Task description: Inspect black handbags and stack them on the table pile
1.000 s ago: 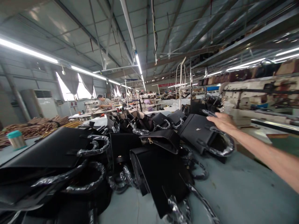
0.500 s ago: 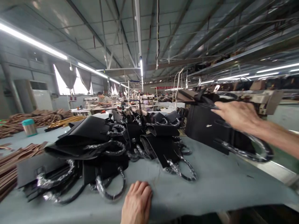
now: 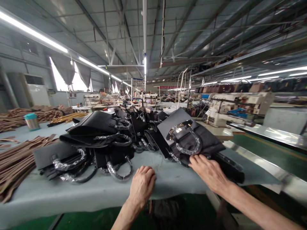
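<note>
A black handbag (image 3: 203, 135) with a smooth grey-sheened flap and metal hardware lies tilted on other bags at the right of the pile. Its looped handle (image 3: 189, 147) is wrapped in clear plastic. My right hand (image 3: 207, 167) is closed at the near edge of this bag, just below the handle; its fingertips are partly hidden. My left hand (image 3: 142, 182) rests on the front of the table, fingers curled together with nothing visible in them. Nearest to it on the left is a black bag (image 3: 103, 156) with a plastic-wrapped handle (image 3: 120, 174).
More black handbags (image 3: 90, 127) are heaped across the blue-grey table (image 3: 79, 195). Brown strips (image 3: 19, 163) and a teal-lidded cup (image 3: 32, 122) are at the left. A sewing machine (image 3: 240, 107) stands beyond the right side, beside a metal-edged surface (image 3: 261, 166).
My right hand has brought the handbag from the raised far right down and left onto the pile, its flap now facing up. My left hand stays at the table's front.
</note>
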The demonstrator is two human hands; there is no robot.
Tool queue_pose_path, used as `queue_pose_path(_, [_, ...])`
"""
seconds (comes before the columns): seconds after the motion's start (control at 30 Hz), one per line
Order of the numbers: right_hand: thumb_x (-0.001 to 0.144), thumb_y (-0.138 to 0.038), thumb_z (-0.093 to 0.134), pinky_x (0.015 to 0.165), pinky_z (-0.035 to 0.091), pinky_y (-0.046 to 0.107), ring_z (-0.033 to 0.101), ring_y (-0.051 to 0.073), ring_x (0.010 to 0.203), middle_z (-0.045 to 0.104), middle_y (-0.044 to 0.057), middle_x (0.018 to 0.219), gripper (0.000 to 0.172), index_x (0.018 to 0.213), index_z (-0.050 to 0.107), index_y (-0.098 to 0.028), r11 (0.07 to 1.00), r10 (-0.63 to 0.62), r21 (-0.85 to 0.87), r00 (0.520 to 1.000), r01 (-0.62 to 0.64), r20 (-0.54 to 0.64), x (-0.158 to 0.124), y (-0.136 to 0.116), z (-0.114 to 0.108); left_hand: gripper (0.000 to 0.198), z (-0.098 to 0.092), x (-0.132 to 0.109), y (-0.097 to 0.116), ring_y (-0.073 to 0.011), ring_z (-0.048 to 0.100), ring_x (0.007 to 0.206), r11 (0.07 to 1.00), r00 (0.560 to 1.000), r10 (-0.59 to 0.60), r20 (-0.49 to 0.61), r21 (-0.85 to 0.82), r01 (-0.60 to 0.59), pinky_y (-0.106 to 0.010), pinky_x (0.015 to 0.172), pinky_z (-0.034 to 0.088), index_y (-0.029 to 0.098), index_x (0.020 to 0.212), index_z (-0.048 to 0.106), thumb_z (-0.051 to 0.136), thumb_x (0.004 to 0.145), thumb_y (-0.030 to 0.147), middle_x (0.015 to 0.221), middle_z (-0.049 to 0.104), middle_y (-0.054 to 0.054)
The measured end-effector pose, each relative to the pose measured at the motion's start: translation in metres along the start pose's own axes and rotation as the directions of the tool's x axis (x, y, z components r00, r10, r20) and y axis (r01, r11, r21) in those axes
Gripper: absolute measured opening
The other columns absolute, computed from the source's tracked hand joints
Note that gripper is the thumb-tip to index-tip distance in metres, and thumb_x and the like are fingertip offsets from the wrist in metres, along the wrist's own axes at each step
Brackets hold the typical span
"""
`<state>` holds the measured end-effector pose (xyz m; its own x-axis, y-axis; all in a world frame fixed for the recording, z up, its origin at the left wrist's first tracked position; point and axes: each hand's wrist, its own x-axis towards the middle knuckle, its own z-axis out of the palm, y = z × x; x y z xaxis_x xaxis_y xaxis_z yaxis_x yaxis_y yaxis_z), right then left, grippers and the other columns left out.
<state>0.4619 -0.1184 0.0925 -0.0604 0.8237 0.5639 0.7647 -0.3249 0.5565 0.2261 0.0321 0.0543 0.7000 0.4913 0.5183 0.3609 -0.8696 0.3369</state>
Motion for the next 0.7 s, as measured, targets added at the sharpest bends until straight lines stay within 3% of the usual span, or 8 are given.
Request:
queue_pose_path(0.1, [0.079,-0.007,0.047,0.058,0.042,0.029,0.058,0.019,0.084,0.064,0.004,0.092,0.028,0.102,0.055,-0.021,0.995,-0.033,0.093,0.999,0.036,-0.025,-0.015,-0.016,0.02,0.016,-0.007,-0.001,0.016,-0.0195,0.052,0.09,0.993,0.994,-0.041,-0.105,-0.113,0.029,-0.034,0.08,0.043,0.019,0.091,0.056,0.04,0.088,0.021,0.101,0.058,-0.006])
queue_pose_path(0.2, [0.074,0.0,0.044,0.061,0.045,0.029,0.059,0.019,0.089,0.063,0.003,0.096,0.04,0.107,0.053,-0.022,0.988,-0.023,0.152,0.999,0.026,-0.024,-0.024,-0.022,0.029,0.017,-0.017,0.01,0.053,-0.021,0.051,0.096,0.986,0.986,0.04,-0.161,-0.151,-0.065,-0.037,0.084,0.042,0.02,0.1,0.054,0.044,0.087,0.026,0.107,0.057,-0.008])
queue_pose_path(0.33, [0.074,0.0,0.038,0.061,0.047,0.029,0.059,0.02,0.086,0.063,0.005,0.1,0.044,0.111,0.053,-0.02,0.989,0.022,0.149,0.997,-0.01,-0.076,-0.024,-0.025,0.022,0.037,-0.021,0.058,0.101,-0.0258,0.044,0.11,0.98,0.953,0.141,-0.269,-0.096,-0.172,-0.042,0.094,0.037,0.019,0.117,0.045,0.052,0.081,0.024,0.122,0.049,-0.011])
queue_pose_path(0.43, [0.069,0.004,0.036,0.057,0.047,0.028,0.059,0.019,0.081,0.065,0.005,0.099,0.049,0.107,0.055,-0.019,0.989,0.004,0.15,0.991,0.015,-0.13,-0.024,-0.029,0.013,0.053,-0.01,0.109,0.115,-0.0286,0.037,0.12,0.98,0.949,0.118,-0.292,-0.122,-0.159,-0.043,0.1,0.031,0.015,0.125,0.038,0.055,0.075,0.017,0.13,0.043,-0.014])
queue_pose_path(0.5, [0.066,0.005,0.036,0.056,0.047,0.028,0.059,0.02,0.084,0.065,0.005,0.099,0.049,0.106,0.056,-0.017,0.985,0.015,0.174,0.986,0.014,-0.165,-0.025,-0.031,0.013,0.053,0.0,0.139,0.117,-0.0261,0.046,0.11,0.97,0.977,0.05,-0.208,-0.222,-0.096,-0.037,0.091,0.037,0.014,0.121,0.041,0.058,0.071,0.019,0.118,0.052,-0.013])
queue_pose_path(0.57, [0.067,0.004,0.038,0.057,0.047,0.029,0.059,0.02,0.084,0.066,0.004,0.097,0.047,0.106,0.057,-0.017,0.975,0.047,0.223,0.983,-0.007,-0.178,-0.028,-0.031,0.017,0.035,0.01,0.159,0.115,-0.0196,0.055,0.087,0.954,0.998,-0.011,-0.06,-0.3,-0.007,-0.028,0.074,0.041,0.015,0.104,0.053,0.059,0.07,0.022,0.091,0.061,-0.007])
queue_pose_path(0.63, [0.072,0.001,0.038,0.058,0.047,0.028,0.058,0.019,0.084,0.067,0.002,0.094,0.045,0.106,0.057,-0.019,0.96,0.078,0.281,0.977,-0.019,-0.2,-0.032,-0.029,0.023,0.011,0.016,0.168,0.109,-0.0133,0.051,0.065,0.933,0.998,-0.062,0.018,-0.355,0.064,-0.023,0.059,0.037,0.016,0.077,0.056,0.056,0.072,0.026,0.066,0.055,0.0])
queue_pose_path(0.7, [0.078,-0.003,0.035,0.061,0.047,0.026,0.058,0.017,0.083,0.067,-0.001,0.095,0.042,0.108,0.057,-0.023,0.947,0.101,0.322,0.966,-0.02,-0.237,-0.036,-0.025,0.026,0.022,0.014,0.168,0.098,-0.0098,0.042,0.054,0.867,0.991,-0.136,-0.016,-0.486,0.112,-0.021,0.052,0.031,0.016,0.06,0.048,0.052,0.076,0.032,0.054,0.044,0.003])
